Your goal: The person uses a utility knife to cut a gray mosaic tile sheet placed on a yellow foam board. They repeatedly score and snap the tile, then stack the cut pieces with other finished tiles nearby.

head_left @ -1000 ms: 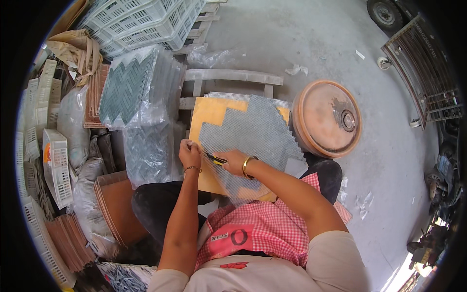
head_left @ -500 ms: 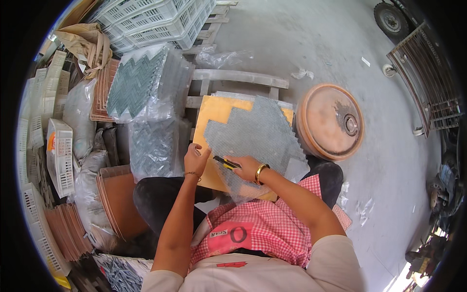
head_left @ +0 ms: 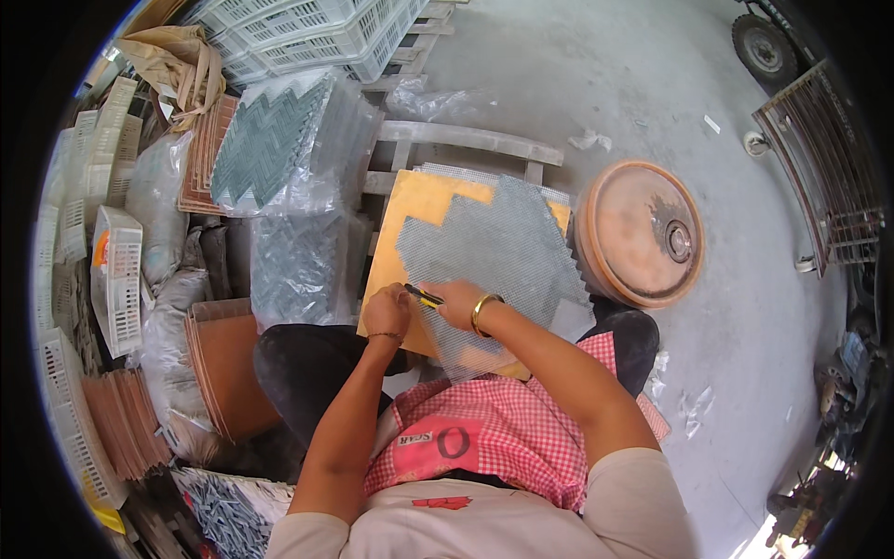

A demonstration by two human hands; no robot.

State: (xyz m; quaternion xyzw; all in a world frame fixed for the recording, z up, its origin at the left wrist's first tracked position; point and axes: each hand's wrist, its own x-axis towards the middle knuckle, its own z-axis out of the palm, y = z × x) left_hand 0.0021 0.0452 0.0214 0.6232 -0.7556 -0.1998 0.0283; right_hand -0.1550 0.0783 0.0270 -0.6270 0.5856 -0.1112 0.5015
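Note:
A grey mesh-backed mosaic sheet (head_left: 498, 247) with stepped edges lies on a yellow board (head_left: 430, 191) in front of me. My right hand (head_left: 456, 304) is closed around a black-and-yellow utility knife (head_left: 425, 295), which points left over the near-left edge of the mesh. Close against the knife's front end, my left hand (head_left: 386, 310) has its fingers pinched together. What sits between those fingers is too small to make out. Loose mesh hangs off the board's near edge toward my lap.
Plastic-wrapped stacks of herringbone tile sheets (head_left: 272, 144) stand left of the board. A round terracotta-coloured lid-like disc (head_left: 643, 233) is at the right. White crates (head_left: 307, 37), a wooden pallet (head_left: 475, 138) and a wheeled metal rack (head_left: 819, 163) lie farther out. Grey tile strips (head_left: 228, 512) fill a box at lower left.
My left hand has moved right and down, closing in on the knife's front end. My right hand has shifted slightly up and left with the knife. The whole view has shifted slightly.

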